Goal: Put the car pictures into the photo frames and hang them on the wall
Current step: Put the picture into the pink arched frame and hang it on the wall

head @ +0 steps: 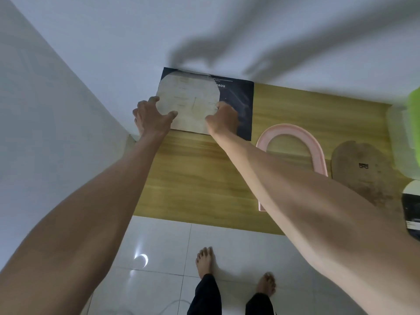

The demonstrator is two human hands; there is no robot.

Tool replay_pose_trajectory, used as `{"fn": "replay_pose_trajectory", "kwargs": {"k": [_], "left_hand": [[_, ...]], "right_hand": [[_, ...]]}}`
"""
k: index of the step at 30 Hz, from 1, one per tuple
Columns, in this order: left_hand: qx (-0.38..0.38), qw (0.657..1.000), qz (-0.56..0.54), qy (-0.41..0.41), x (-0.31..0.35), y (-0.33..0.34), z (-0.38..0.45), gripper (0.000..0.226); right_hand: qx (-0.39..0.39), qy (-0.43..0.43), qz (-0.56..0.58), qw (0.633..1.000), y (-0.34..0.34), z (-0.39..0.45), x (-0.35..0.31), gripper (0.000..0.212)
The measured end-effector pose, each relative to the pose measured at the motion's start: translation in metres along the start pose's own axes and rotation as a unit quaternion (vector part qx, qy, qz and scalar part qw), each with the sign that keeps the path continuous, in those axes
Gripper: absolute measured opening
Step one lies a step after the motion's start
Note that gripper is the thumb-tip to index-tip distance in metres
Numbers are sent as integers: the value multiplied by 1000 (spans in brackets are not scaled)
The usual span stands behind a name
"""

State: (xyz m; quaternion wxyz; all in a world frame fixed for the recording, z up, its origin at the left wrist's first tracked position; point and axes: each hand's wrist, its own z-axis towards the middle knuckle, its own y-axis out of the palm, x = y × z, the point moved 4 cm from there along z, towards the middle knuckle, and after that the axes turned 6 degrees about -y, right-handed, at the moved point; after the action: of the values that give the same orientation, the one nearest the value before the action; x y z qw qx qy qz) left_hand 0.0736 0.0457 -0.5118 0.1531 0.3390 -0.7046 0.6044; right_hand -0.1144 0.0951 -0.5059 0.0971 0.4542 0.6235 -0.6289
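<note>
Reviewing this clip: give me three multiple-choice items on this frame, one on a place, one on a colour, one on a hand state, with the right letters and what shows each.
1. Where does the pale arch-shaped sheet lie?
A. On the dark poster
B. Inside the pink frame
C. On the floor tiles

2. What colour is the arch-shaped frame to the right of the poster?
A. Green
B. Pink
C. Black

3. What is the right hand doing?
A. Hanging idle
B. Lying flat on the bare table
C. Pinching the sheet's right edge

Answers:
1 A: the dark poster shows around the sheet's top and right side.
2 B: its rim is pale pink against the wooden table.
3 C: its fingers close on the sheet's edge, while the left hand holds the opposite side.
</note>
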Motion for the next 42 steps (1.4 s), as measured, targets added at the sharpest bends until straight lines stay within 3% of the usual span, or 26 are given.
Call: {"fn": "replay_pose_trajectory", "kwargs": {"k": [5,11,21,25,29,33,42], "left_hand": [[-12,1000,-16,-1,-6,6,10,69],[12,1000,-21,15,-6,3,8,65],[54,998,2,32,-8,-1,3,60],[61,996,-38,45,-3,-10,0,60],[21,990,-122,71,5,-19,-3,55],[-69,979,-174,75,22,-12,-16,53],[-166,964,-182,95,77,49,-88,72]], "right_hand": [[20,20,7,1000,4,8,-1,46],[32,75,122,989,4,10,-1,45],[5,-16,180,984,0,5,-11,57],[10,-30,223,974,-8,2,-16,61],[21,-20,237,971,-28,-3,-12,66],[34,-23,236,971,-53,-9,4,73],[97,39,208,972,-123,-44,86,73]]}}
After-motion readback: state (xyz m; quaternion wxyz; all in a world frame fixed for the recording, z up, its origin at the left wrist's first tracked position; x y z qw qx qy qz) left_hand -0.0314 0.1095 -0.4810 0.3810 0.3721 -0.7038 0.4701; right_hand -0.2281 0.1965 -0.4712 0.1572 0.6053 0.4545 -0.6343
